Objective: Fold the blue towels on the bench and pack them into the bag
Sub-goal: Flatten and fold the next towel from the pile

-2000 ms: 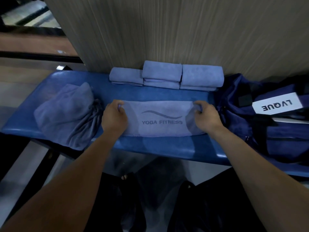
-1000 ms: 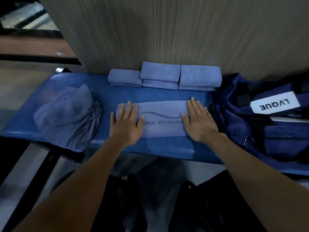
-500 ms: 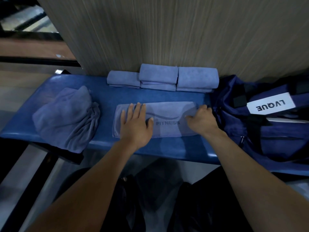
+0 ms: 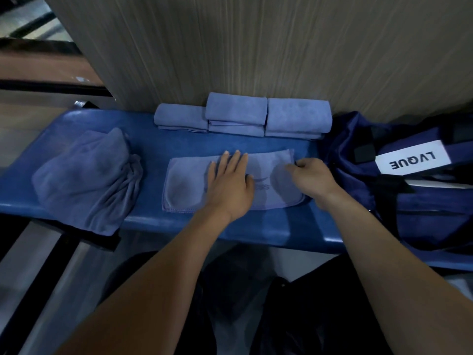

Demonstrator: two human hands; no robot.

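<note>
A grey wood-grain wall (image 4: 281, 47) fills the upper part of the frame, and below it the blue padded worktop (image 4: 256, 226) runs across the middle. At the right edge a navy bag (image 4: 422, 213) sits on the worktop, its white label (image 4: 412, 160) showing upside down. On the left lies a crumpled heap of unfolded towels (image 4: 87, 178), spilling a little over the front edge. Against the wall in the upper middle, the folded towels (image 4: 240, 116) are lined up side by side in three low stacks. In front of them, at the frame's centre, the half-folded towel (image 4: 184, 185) lies flat as a long strip with part of a printed logo showing. The left hand (image 4: 230, 185) presses on its middle, fingers (image 4: 236, 160) straight and close together. The right hand (image 4: 312, 178) is at the strip's right end beside the bag, its fingers curled and pinching the cloth there.
</note>
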